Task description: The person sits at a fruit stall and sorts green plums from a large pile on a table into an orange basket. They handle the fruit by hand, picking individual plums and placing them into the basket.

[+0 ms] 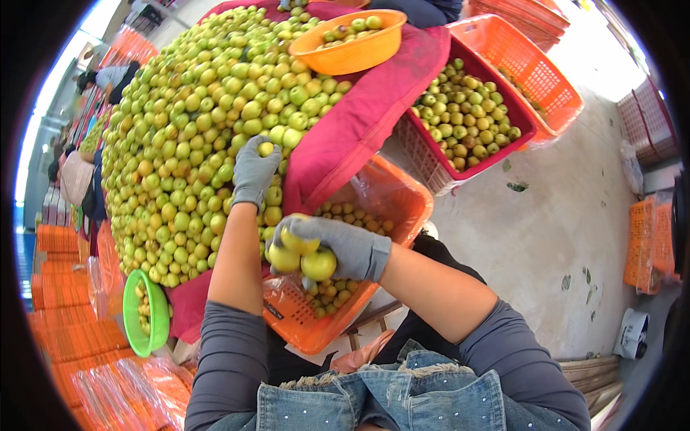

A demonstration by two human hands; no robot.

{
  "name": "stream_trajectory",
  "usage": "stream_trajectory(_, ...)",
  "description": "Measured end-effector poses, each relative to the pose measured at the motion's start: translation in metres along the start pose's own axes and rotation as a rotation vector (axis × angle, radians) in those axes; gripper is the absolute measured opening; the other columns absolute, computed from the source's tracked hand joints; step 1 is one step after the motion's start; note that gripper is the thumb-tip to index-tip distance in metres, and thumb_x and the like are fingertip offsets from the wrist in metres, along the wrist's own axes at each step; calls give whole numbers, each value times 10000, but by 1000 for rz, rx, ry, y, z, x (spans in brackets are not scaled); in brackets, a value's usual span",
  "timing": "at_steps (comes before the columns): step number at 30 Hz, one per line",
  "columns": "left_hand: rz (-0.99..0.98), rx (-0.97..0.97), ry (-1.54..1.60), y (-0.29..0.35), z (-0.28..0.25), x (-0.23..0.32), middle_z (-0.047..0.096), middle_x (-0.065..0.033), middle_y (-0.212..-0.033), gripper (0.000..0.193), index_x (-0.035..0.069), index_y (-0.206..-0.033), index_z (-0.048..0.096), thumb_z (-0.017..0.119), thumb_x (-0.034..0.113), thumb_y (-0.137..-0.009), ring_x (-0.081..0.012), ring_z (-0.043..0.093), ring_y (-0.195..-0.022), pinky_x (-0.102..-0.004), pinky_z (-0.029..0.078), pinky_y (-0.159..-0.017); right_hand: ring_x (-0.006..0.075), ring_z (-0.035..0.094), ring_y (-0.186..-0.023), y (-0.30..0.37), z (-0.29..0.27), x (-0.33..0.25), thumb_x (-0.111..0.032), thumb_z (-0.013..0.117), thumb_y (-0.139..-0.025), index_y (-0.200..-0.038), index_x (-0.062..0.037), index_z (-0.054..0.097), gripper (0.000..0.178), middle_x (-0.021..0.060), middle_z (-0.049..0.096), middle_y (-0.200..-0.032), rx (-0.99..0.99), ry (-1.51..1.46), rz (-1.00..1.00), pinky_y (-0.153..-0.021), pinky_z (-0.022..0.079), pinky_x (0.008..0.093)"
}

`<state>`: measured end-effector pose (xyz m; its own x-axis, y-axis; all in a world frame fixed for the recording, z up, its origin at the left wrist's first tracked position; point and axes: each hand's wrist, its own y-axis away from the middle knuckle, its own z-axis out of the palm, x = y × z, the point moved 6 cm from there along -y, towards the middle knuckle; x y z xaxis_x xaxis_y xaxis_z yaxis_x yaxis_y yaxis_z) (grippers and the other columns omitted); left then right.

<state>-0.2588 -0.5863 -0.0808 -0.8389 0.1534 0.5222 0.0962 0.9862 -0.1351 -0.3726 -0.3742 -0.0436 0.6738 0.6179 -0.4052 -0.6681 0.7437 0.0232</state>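
A large heap of small round yellow-green fruit point(194, 144), some with brown patches, spreads in front of me. My left hand point(254, 174), in a grey glove, reaches to the heap's near right side, its fingers closed around a single fruit point(265, 149). Closer to me, my gloved right hand point(338, 244) grips several fruits point(318, 265) together. It is above an orange plastic crate point(410, 197) lined with clear film and partly filled with the same fruit. A red cloth point(359, 133) runs along the heap's edge, between it and the crates.
An orange basin point(345, 59) of fruit rests on the heap's far right. Beyond my crate stands a red-rimmed crate point(525, 136) full of fruit, beside another orange crate point(568, 93). A green basin point(136, 345) and stacked orange crates point(79, 337) are at left. Other people point(79, 176) work farther off.
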Motion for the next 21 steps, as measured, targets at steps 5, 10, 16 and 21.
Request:
stream_trajectory(5,160,-500,983,30,15,176,610,-56,-1103,527,7,-1350,493,684,79,-864,-119,602,-988,-266,499,-875,146,609,-893,28,-1,-18,-447,577,-935,-1183,-101,544,427,47,591,-1043,57,138,11,-619,557,304)
stream_trajectory(10,308,-508,853,44,18,193,583,-30,-1022,343,-8,-1263,555,593,85,-935,-112,556,-908,-246,470,-851,375,626,-1075,83,-8,-80,-539,572,-895,-1098,-40,561,539,200,580,-1198,153,26,-344,-587,608,335)
stream_trajectory(16,-57,-522,750,141,7,90,594,-35,-828,169,-8,-1004,650,547,122,-973,-88,517,-735,-228,429,-666,401,541,-1159,179,-68,-156,-497,547,-903,-1064,-76,630,459,204,576,-1207,335,-503,-791,-617,589,369)
stream_trajectory(21,-467,-510,900,249,10,5,599,-43,-843,224,-17,-1033,632,585,192,-972,-115,529,-718,-247,440,-672,329,608,-984,285,-216,-213,-489,551,-868,-906,-101,611,394,106,635,-998,846,-506,-961,-644,564,392)
